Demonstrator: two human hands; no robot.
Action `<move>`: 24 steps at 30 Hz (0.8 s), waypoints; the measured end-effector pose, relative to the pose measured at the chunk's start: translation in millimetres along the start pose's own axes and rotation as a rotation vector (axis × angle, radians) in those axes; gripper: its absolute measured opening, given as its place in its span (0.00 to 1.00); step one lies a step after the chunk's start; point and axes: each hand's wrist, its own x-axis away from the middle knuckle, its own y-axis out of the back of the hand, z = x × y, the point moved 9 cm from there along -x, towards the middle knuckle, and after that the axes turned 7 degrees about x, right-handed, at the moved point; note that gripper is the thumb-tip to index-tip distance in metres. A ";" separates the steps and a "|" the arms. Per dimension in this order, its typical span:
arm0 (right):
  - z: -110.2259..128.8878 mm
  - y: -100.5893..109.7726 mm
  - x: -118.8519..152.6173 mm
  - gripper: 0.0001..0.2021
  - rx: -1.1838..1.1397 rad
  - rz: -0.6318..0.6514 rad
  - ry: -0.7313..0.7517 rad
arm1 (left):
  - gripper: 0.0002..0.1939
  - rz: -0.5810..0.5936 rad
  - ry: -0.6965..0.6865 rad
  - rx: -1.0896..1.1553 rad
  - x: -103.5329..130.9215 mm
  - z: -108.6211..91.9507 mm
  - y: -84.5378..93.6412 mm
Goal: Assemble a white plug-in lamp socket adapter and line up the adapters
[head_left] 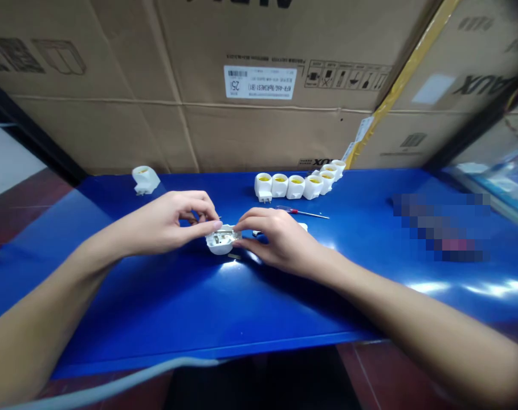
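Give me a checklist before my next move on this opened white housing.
1. White housing open side up: ok, metal parts show inside.
2. Right hand steadying it: ok, holding its right end.
3. Left hand in position: ok, thumb at the rim.
4. Metal parts fully seated: cannot tell, too small and blurred.
5. No loose pieces nearby: not ok, a small strip lies beside the housing.
6. Screwdriver set down: ok, lying beyond the right hand.

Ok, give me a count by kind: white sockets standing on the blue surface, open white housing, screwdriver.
Standing white sockets: 8 (7 in the group, 1 alone at left)
Open white housing: 1
Screwdriver: 1
Total: 10
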 end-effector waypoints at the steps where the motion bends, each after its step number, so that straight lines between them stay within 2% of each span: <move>1: 0.4 0.2 -0.2 0.08 0.002 0.004 0.000 | 0.20 0.017 -0.006 -0.010 0.3 -0.4 -1.0; 9: -0.1 0.2 0.6 0.08 0.013 0.013 -0.006 | 0.19 0.191 0.078 0.074 6.4 3.3 -4.9; 17: 1.7 1.4 0.9 0.08 0.012 -0.003 0.002 | 0.15 0.175 0.102 0.070 5.8 5.9 -4.0; 24: 0.4 -1.3 0.4 0.08 -0.001 0.004 0.001 | 0.12 0.141 0.042 0.032 3.8 -1.1 -2.3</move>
